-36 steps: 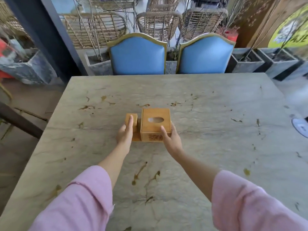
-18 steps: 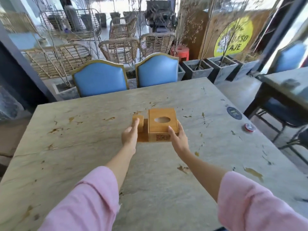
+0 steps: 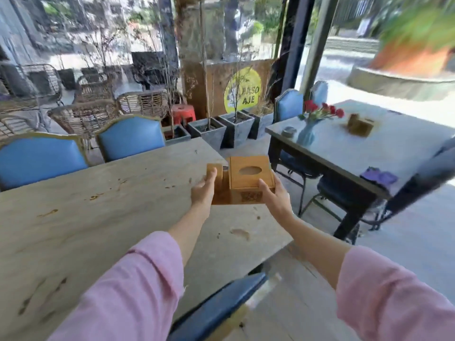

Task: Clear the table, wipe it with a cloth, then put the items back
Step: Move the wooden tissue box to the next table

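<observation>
Both hands clamp the wooden box (image 3: 246, 179), left hand (image 3: 203, 190) and right hand (image 3: 276, 196) on opposite sides, carrying it above the table (image 3: 98, 217) edge. Best kept level, grip even, until set down clear of the table.

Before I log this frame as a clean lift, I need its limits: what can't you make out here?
All in the head view:
- Tissue box: whether tissues are inside; the oval slot shows nothing clear.
- Its underside: hidden by the box itself, so clearance above the table is unsure.
- Left hand, right hand: fingers behind the box are hidden.
- Second box on the far table: motion-blurred.
- Purple cloth: blurred, shape unclear.
</observation>
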Available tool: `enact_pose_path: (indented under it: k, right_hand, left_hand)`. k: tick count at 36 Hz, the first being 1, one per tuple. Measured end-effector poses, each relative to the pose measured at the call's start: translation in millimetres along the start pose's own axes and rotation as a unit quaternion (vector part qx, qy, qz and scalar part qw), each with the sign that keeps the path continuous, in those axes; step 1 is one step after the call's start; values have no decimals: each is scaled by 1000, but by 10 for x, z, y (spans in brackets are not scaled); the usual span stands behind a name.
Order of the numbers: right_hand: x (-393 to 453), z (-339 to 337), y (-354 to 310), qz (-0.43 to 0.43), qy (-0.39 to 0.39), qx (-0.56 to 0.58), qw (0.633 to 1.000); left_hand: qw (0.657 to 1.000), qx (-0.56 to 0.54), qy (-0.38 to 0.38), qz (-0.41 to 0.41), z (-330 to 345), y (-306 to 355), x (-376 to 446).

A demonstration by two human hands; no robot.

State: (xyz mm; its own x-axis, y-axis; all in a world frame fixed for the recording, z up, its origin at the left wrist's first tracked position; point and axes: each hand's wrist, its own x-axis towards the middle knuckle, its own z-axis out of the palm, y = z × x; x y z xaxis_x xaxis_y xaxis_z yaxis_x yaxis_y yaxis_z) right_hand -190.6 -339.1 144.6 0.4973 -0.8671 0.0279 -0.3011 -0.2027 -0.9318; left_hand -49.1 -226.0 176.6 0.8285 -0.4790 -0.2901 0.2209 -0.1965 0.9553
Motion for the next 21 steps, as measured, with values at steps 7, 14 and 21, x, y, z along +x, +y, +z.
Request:
enact_pose_path:
  k: [7, 14, 21]
  right_hand:
    - [-35, -1379, 362, 9, 59, 19, 998]
    - [51, -2291, 718, 37, 111, 42, 992]
    - [345, -2802, 1121, 69, 142, 71, 985]
  left_hand:
    - [997, 26, -67, 25, 1296, 80, -586]
    - [993, 61, -99, 37, 2308, 147, -852]
    - [981, 85, -169, 38, 3139, 195, -745]
